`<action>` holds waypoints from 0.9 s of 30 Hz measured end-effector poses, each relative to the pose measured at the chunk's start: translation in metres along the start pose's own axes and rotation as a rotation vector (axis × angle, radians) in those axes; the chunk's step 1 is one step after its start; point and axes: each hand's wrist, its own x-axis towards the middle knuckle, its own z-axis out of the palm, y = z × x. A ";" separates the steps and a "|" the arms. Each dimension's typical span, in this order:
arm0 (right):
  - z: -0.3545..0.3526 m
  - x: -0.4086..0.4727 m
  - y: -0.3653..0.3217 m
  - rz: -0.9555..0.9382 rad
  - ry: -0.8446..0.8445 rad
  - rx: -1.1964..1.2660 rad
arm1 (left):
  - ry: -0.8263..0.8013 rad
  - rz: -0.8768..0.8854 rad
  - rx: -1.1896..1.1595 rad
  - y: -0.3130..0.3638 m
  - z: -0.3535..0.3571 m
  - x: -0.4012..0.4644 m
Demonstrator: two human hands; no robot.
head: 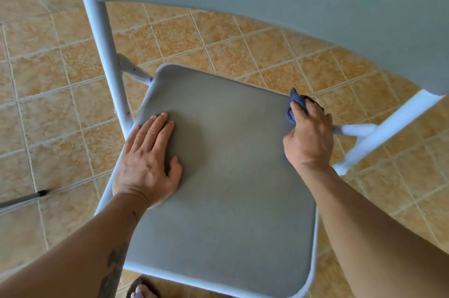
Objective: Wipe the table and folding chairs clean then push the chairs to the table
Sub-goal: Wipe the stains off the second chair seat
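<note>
The floor [243,37] is laid with square, mottled orange-tan ceramic tiles and pale grout lines running diagonally across the view. A grey folding chair with a padded seat and pale metal tube frame [226,176] stands on it. At the left edge a dark-tipped grey rod [24,198] lies low over the tiles. A sandalled foot [143,289] rests on the floor at the bottom edge.

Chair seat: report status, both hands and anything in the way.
Left hand flat on chair seat, bracing. Right hand grips blue cloth at seat's far right corner. Nothing in the way on the seat.
</note>
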 end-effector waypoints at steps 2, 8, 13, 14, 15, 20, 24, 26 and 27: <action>-0.004 -0.002 0.000 0.051 -0.035 0.004 | 0.010 0.002 0.000 0.001 0.000 0.003; -0.009 -0.071 -0.041 -0.146 -0.094 0.052 | 0.028 0.010 0.004 -0.005 0.002 0.004; -0.013 -0.166 -0.083 -0.390 -0.314 0.229 | 0.056 0.052 -0.019 0.001 0.016 0.002; -0.015 -0.175 -0.079 -0.414 -0.352 0.246 | 0.043 0.060 -0.022 0.005 0.018 0.002; -0.020 -0.179 -0.073 -0.421 -0.369 0.259 | 0.028 0.059 -0.024 0.010 0.018 0.001; -0.049 -0.172 -0.006 -0.121 -0.166 0.280 | -0.002 0.010 -0.091 0.027 0.000 -0.035; -0.059 -0.205 0.041 0.152 -0.169 0.136 | -0.072 -0.079 -0.076 0.013 -0.007 -0.114; -0.054 -0.224 0.028 0.196 -0.169 0.125 | -0.083 -0.065 -0.068 0.000 -0.010 -0.134; -0.049 -0.232 0.014 0.200 -0.144 0.134 | -0.080 -0.033 -0.082 -0.005 -0.010 -0.138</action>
